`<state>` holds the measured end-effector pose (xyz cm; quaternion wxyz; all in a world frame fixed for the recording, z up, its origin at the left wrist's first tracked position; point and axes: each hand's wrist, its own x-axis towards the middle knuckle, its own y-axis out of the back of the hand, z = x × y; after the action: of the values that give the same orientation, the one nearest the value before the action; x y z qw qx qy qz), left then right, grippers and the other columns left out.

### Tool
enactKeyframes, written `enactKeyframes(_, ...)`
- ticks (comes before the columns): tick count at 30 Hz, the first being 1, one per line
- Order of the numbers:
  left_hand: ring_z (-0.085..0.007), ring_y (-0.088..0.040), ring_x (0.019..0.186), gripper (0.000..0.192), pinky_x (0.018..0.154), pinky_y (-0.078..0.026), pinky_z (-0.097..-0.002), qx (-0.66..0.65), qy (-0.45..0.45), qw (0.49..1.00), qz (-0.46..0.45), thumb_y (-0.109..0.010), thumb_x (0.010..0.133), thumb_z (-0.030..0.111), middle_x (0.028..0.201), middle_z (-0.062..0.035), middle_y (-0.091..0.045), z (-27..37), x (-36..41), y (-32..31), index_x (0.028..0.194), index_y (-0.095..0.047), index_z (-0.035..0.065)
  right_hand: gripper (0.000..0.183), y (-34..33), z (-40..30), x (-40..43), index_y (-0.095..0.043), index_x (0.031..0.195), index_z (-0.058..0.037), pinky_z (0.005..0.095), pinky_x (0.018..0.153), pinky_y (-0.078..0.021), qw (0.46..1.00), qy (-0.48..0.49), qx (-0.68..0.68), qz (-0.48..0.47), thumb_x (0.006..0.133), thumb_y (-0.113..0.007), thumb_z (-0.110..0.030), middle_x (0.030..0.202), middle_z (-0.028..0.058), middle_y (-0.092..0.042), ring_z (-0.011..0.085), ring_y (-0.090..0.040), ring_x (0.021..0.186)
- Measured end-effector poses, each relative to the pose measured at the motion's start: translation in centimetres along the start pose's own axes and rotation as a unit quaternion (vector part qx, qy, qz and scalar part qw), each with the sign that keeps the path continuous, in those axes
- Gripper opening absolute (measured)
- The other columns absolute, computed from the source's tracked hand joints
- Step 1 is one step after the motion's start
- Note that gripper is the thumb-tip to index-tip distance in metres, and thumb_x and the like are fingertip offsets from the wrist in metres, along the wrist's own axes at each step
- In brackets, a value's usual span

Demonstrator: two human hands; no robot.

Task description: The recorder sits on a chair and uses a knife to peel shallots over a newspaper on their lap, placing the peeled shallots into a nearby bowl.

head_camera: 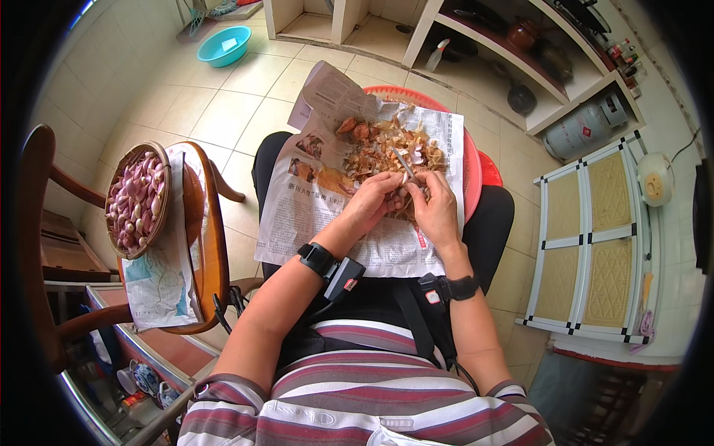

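Over my lap and a red plastic basket (473, 167) lies a spread newspaper (290, 228). A heap of dry, papery skins (362, 159), with several reddish-brown bulbs at its left end, covers its middle. My left hand (379, 198) holds a small pale piece, perhaps a shallot or garlic clove (405, 178), between its fingertips. My right hand (435, 203) grips a small knife (400, 158), its blade pointing up and left over the skins. Both hands meet above the heap. At the left, a round wicker basket (165, 203) holds many pinkish-purple peeled shallots or garlic cloves (136, 195).
The wicker basket rests on newspaper on a wooden armchair (215, 245). A turquoise basin (209, 51) stands on the tiled floor ahead. Open shelves (502, 42) and a gas cylinder (580, 134) are at upper right, a white-framed rack (585, 240) at right.
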<state>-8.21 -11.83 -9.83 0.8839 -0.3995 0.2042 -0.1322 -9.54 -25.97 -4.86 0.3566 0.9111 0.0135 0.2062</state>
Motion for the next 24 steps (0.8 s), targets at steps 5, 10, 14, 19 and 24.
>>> enactKeyframes(5,-0.0083,-0.050,0.067,0.014,0.061,-0.044,-0.0222,0.000,-0.003,1.000,0.025,-0.049,0.095,0.017,0.079,-0.0001,-0.055,0.0,-0.1,-0.1,0.097,-0.056,0.0046,0.011,0.3,-0.7,-0.1,-0.056,0.089,0.0024,0.0386,0.070,-0.0465,0.999,-0.013,0.023,-0.021,0.084,-0.061,-0.006,0.088,0.0154,-0.057,0.0329,-0.058,0.081)
enactKeyframes(10,-0.0085,-0.048,0.066,0.013,0.062,-0.045,-0.0231,-0.008,0.004,1.000,0.027,-0.048,0.096,0.017,0.078,0.0002,-0.054,0.0,0.1,-0.1,0.095,-0.054,0.0059,0.013,0.3,-0.5,-0.3,-0.055,0.091,0.0030,0.0382,0.073,-0.0459,0.998,-0.035,0.056,-0.003,0.085,-0.060,-0.008,0.089,0.0157,-0.057,0.0319,-0.058,0.082)
enactKeyframes(14,-0.0090,-0.052,0.070,0.015,0.063,-0.047,-0.0231,-0.010,0.000,1.000,0.005,-0.046,0.097,0.018,0.082,-0.0011,-0.055,-0.2,0.3,0.5,0.099,-0.053,0.0048,0.016,0.3,-0.2,-0.3,-0.055,0.094,0.0034,0.0381,0.075,-0.0455,0.999,-0.021,0.048,0.001,0.088,-0.057,-0.011,0.091,0.0168,-0.058,0.0324,-0.058,0.084)
enactKeyframes(19,-0.0091,-0.050,0.067,0.011,0.063,-0.047,-0.0238,-0.007,-0.003,1.000,0.012,-0.049,0.096,0.018,0.081,-0.0014,-0.055,-0.2,0.2,0.1,0.096,-0.052,0.0067,0.019,0.3,0.1,-0.4,-0.055,0.099,0.0031,0.0378,0.075,-0.0457,0.998,-0.024,0.051,0.016,0.090,-0.054,-0.013,0.094,0.0171,-0.057,0.0328,-0.058,0.085)
enactKeyframes(24,-0.0112,-0.058,0.075,0.013,0.070,-0.053,-0.0258,-0.023,-0.016,0.999,0.028,-0.049,0.096,0.019,0.084,-0.0028,-0.057,0.1,0.1,-0.2,0.098,-0.049,0.0059,0.026,0.8,-1.2,-0.2,-0.056,0.108,0.0006,0.0379,0.072,-0.0472,0.998,-0.057,0.034,-0.007,0.095,-0.049,-0.020,0.097,0.0155,-0.057,0.0325,-0.059,0.084)
